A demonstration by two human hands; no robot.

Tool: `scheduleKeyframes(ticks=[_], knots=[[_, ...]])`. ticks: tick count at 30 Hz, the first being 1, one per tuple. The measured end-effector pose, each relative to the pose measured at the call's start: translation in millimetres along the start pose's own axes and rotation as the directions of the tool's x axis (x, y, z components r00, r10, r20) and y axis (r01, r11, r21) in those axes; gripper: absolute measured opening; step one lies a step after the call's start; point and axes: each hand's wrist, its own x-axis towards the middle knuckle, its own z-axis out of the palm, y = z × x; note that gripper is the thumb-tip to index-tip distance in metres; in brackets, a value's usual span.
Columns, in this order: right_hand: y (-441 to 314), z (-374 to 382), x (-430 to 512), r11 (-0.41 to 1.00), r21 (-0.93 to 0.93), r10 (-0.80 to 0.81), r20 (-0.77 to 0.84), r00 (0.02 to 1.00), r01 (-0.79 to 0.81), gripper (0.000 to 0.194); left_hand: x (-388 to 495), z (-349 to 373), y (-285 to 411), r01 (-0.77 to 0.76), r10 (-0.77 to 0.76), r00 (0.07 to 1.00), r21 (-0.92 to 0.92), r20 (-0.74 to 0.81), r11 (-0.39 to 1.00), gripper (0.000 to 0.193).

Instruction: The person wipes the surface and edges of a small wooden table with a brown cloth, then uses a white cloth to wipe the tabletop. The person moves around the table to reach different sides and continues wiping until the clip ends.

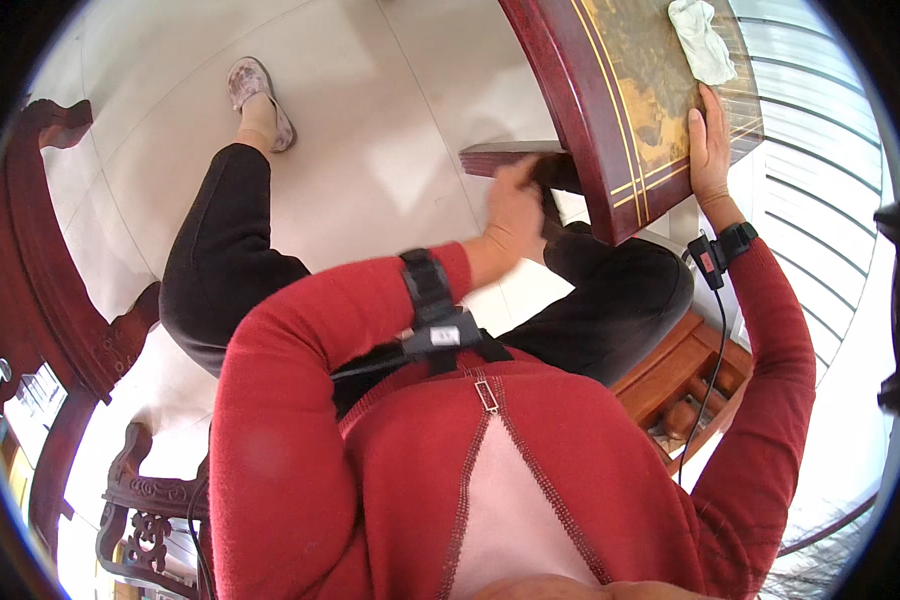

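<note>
My right hand [709, 154] rests flat on the end of a dark red lacquered wooden tabletop [656, 180] with gold inlay lines and a mottled gold-brown panel. Its fingers are stretched out, and the fingertips reach the near end of a crumpled white cloth [703, 41] on the top. My left hand [514, 214] is blurred, below the table's left edge, beside a dark red wooden piece [506, 156] that juts from under the top. The blur hides whether its fingers hold anything.
Carved dark wooden furniture [52, 247] stands at the left, with a carved chair part [150, 487] below it. A brown wooden stool [667, 375] is under my right side. White slatted panelling [817, 187] runs along the right. A cable [714, 375] hangs from my right wrist strap.
</note>
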Motion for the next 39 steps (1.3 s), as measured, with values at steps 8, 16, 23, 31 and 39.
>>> scheduleKeyframes(ticks=[8, 16, 23, 31, 39], knots=[[-12, -7, 0, 0.999, 0.037, 0.017, 0.023, 1.000, -0.018, 0.054, 157, -42, -53, 0.160, -0.117, 0.913, -0.079, 0.391, 0.984, 0.042], [-21, -13, -1, 0.991, 0.067, 0.110, 0.109, 0.988, -0.117, 0.055, 227, 13, -120, -0.162, -0.262, 0.316, 0.324, 0.912, 0.932, 0.035], [-24, -13, -2, 0.969, 0.131, 0.190, 0.141, 0.972, -0.208, 0.059, 244, -6, -171, -0.372, -0.482, 0.349, 0.591, 0.804, 0.716, 0.035], [-22, -14, -1, 0.978, 0.112, 0.157, 0.147, 0.977, -0.174, 0.058, 222, -35, -224, -0.340, -0.243, 0.796, 0.742, 0.554, 0.578, 0.039], [-20, -12, 0, 0.989, 0.080, 0.114, 0.121, 0.986, -0.125, 0.057, 130, -85, -230, 0.433, -0.327, 0.901, 0.576, -0.284, 0.694, 0.045]])
